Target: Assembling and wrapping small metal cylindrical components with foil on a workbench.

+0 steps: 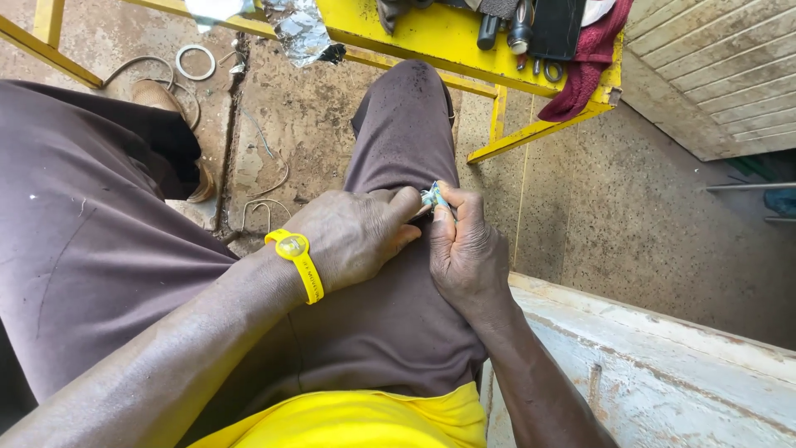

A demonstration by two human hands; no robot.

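Both my hands meet over my right thigh, which is clad in dark purple-brown trousers (pixel 398 124). A small shiny metal part (pixel 432 196) is pinched between the fingertips of my left hand (pixel 356 236) and my right hand (pixel 464 249). My left wrist carries a yellow band (pixel 297 259). Most of the small part is hidden by my fingers, so its shape is unclear.
A yellow metal table (pixel 431 37) stands ahead with dark tools (pixel 518 25) and a red cloth (pixel 589 66) on it. Wire loops (pixel 196 62) and crumpled foil (pixel 303 33) lie on the concrete floor. A worn white bench (pixel 663 373) is at my right.
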